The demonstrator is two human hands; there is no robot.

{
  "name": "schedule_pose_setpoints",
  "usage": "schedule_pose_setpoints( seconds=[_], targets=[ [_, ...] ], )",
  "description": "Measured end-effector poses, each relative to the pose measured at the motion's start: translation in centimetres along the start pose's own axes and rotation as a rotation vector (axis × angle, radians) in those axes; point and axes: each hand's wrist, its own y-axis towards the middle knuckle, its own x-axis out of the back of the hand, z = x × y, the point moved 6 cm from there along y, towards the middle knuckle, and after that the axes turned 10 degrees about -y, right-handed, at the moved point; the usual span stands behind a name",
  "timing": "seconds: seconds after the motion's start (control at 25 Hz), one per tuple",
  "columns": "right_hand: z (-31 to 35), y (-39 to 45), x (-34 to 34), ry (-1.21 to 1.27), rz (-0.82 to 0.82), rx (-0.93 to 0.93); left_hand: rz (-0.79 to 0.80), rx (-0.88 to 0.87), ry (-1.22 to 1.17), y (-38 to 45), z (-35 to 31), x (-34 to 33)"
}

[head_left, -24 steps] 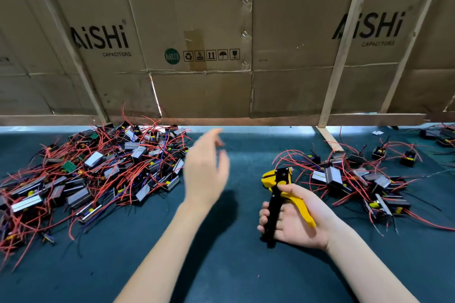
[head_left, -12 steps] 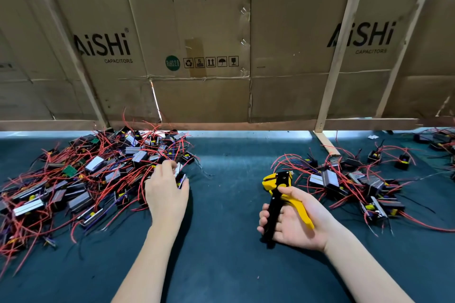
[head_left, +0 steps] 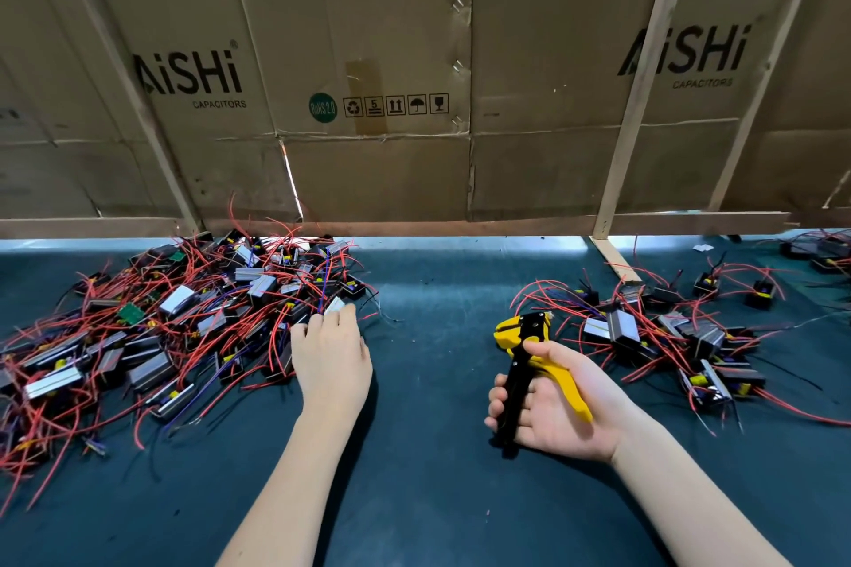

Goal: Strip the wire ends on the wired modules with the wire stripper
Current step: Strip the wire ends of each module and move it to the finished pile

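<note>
A big pile of wired modules [head_left: 184, 327], small metal and black blocks with red wires, lies on the left of the dark green table. My left hand [head_left: 332, 359] rests at the pile's right edge, its fingers curled down onto one silver module [head_left: 335, 304]. To the right, my right hand [head_left: 557, 410] lies palm up and grips the yellow and black wire stripper [head_left: 529, 350], jaws pointing away from me. A smaller heap of modules [head_left: 667, 331] sits just beyond the right hand.
A cardboard wall [head_left: 414, 83] with wooden slats closes off the back of the table. Further modules [head_left: 819, 253] lie at the far right edge. The dark green table surface [head_left: 437, 451] runs between the two heaps and toward me.
My left hand came down from mid-air onto the right edge of the left pile and curled over a module. The right hand with the stripper stayed put.
</note>
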Motion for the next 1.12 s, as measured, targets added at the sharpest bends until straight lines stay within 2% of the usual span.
schedule_pose_setpoints(
  seconds=[0.16, 0.28, 0.36, 0.4, 0.44, 0.52, 0.64, 0.92, 1.12],
  targets=[
    [-0.1, 0.0, -0.1, -0.005, 0.003, 0.001, 0.009, -0.134, -0.08, -0.6, -2.2, 0.5],
    [-0.1, 0.0, 0.0, -0.037, 0.021, 0.001, -0.035, -0.316, -0.1, -1.6, -5.1, 0.8],
    [-0.1, 0.0, -0.1, -0.075, 0.06, -0.015, -0.061, -0.388, -0.233, -2.2, -6.3, 0.6],
    [-0.2, -0.1, -0.2, -0.1, 0.09, -0.025, -0.041, -0.395, -0.375, -2.4, -6.6, 0.3],
    [-0.2, -0.2, -0.4, -0.128, 0.128, -0.033, 0.004, -0.38, -0.546, -2.5, -6.8, 0.0],
    [-0.2, -0.3, -0.7, -0.201, 0.211, -0.039, 0.198, -0.248, -0.871, -2.5, -6.6, -1.2],
    [-0.3, -0.5, -1.0, -0.263, 0.312, -0.034, 0.349, -0.093, -1.076, -2.4, -6.1, -2.3],
    [-0.3, -0.4, -0.6, -0.227, 0.381, -0.044, 0.249, -0.036, -1.016, -2.0, -5.2, -1.9],
    [-0.3, -0.3, -0.5, -0.262, 0.371, -0.048, 0.246, -0.066, -1.002, -2.1, -5.3, -1.6]
  ],
)
